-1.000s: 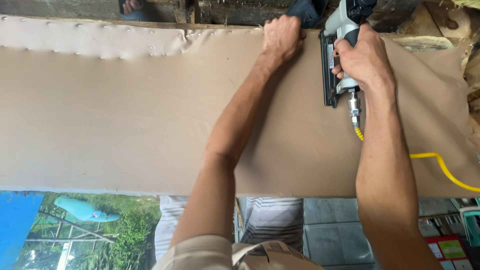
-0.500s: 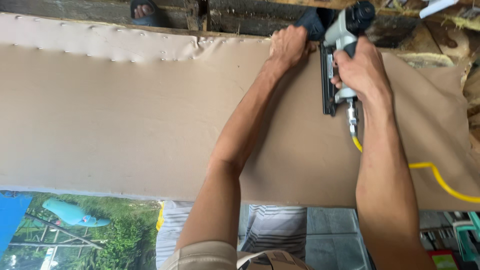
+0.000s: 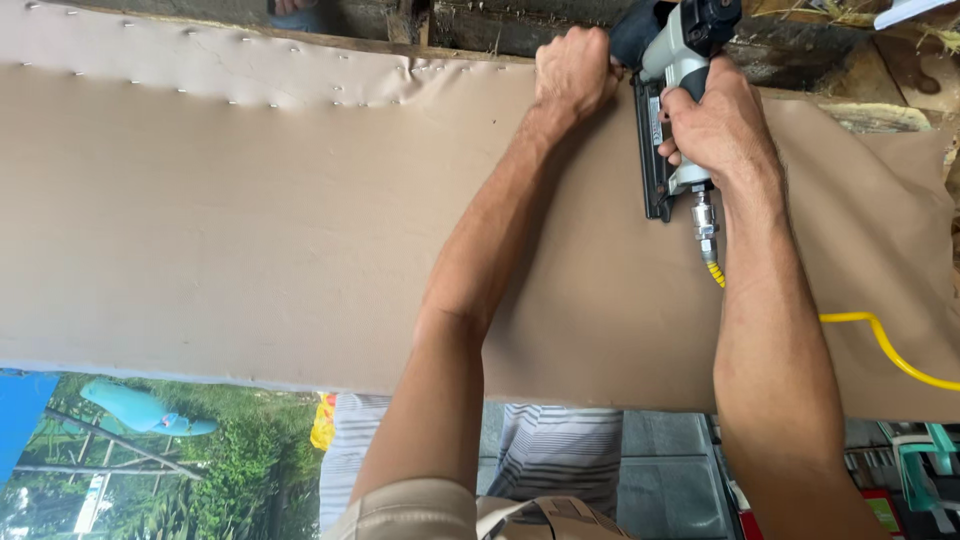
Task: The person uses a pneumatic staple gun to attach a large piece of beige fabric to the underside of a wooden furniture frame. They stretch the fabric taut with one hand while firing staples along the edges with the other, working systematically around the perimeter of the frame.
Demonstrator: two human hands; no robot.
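Person is leaning over a wide panel covered in tan fabric, both bare arms reaching away from the body toward the far edge. Left hand is clenching down on the fabric right at that far edge, fingers curled over it, pinning the material against the wooden frame behind. Right hand is wrapping around the handle of a grey and black pneumatic staple gun, fist closed on the grip; can't tell whether a finger is on the trigger. The gun's head is sitting at the fabric edge just beside the left hand, nearly touching it, and its long black magazine is lying flat along the fabric, pointing back toward the person. A metal hose fitting is hanging off the handle's base under the right wrist, and a yellow air hose is running from it across the fabric and off the right side.

Along the far edge to the left, a row of small staples is showing in the fabric, which is puckering there; the part under the hands is lying smoother. Near edge of the panel is ending above a striped cloth and a printed sheet with greenery and a blue shape. Beige shorts are showing at the bottom.
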